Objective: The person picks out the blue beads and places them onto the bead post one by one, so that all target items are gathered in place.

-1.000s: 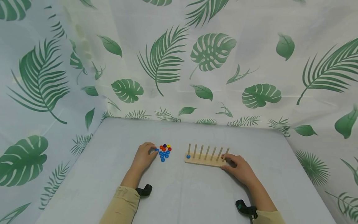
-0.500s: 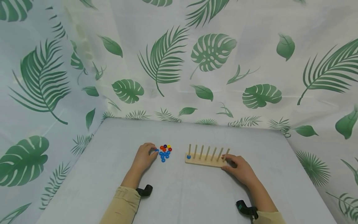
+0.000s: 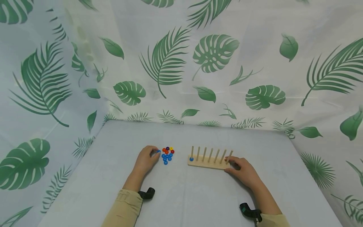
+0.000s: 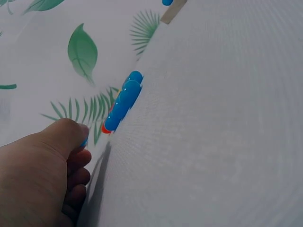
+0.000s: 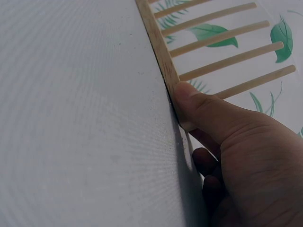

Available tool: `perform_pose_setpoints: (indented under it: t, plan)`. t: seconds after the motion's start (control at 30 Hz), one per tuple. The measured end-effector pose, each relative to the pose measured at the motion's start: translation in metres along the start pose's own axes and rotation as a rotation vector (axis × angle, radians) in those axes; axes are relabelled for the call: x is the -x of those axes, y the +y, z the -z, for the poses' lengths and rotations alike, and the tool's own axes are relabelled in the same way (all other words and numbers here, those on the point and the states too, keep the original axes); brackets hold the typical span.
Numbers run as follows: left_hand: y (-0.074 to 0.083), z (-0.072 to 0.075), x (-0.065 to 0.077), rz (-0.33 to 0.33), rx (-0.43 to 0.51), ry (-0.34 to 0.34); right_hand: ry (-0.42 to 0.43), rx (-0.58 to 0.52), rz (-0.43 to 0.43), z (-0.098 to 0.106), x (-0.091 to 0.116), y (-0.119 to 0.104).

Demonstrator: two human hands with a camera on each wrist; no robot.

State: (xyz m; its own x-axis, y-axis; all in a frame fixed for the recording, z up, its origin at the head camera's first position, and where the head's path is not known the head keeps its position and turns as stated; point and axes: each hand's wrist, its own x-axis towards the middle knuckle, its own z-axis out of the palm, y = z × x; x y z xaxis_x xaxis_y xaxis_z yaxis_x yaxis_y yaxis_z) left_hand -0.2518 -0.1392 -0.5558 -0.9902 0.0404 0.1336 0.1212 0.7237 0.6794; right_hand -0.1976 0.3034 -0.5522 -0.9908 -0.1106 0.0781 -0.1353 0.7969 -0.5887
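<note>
My left hand pinches a small blue bead between thumb and fingertips, just left of a cluster of beads. In the left wrist view only a sliver of that bead shows past the thumb. Several blue beads lie at the near side of the cluster. With thumb and fingers, my right hand grips the right end of a wooden peg board. A row of several upright pegs stands on the board, and one blue bead sits at the base of the leftmost peg.
Behind the loose blue beads lie orange beads, a purple bead, a yellow bead and a red bead. A white cloth covers the table. A leaf-printed curtain hangs along its back and sides.
The blue bead at my left fingertips has tilted and shifted very slightly. My right hand and the peg board stay where they were.
</note>
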Motion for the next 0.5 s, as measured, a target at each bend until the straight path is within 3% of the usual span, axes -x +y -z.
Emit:
perform_pose_setpoints:
  t: [0.5]
  plan:
    - [0.0027, 0.0014, 0.0024, 0.010, 0.078, 0.040, -0.010, -0.010, -0.010, 0.0004, 0.0006, 0.0002]
